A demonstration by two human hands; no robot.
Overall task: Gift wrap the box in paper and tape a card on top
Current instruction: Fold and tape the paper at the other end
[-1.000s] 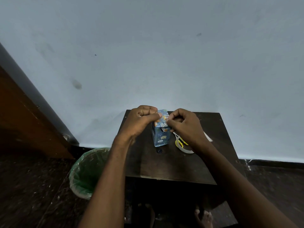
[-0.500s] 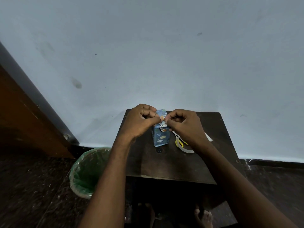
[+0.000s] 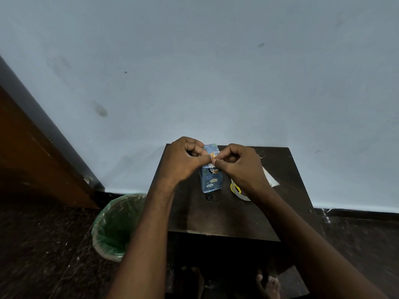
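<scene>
Head view, both hands' fingers (image 3: pixel 208 158) pinching atop wrapped box (image 3: pixel 210 180), pinched item unclear

This looks like a plain room in a home. A small dark wooden table (image 3: pixel 226 214) stands pushed against a bare, pale blue painted wall (image 3: pixel 216 72) marked with a few smudges. At the left edge a brown wooden door (image 3: pixel 32 160) sits in a dark frame. The floor (image 3: pixel 43 251) is dark speckled stone, with a dark skirting strip along the wall's foot. Beside the table stands 1 waste bin (image 3: pixel 114 227) lined with a green plastic bag, and bare toes (image 3: pixel 267 283) show under the table.
</scene>
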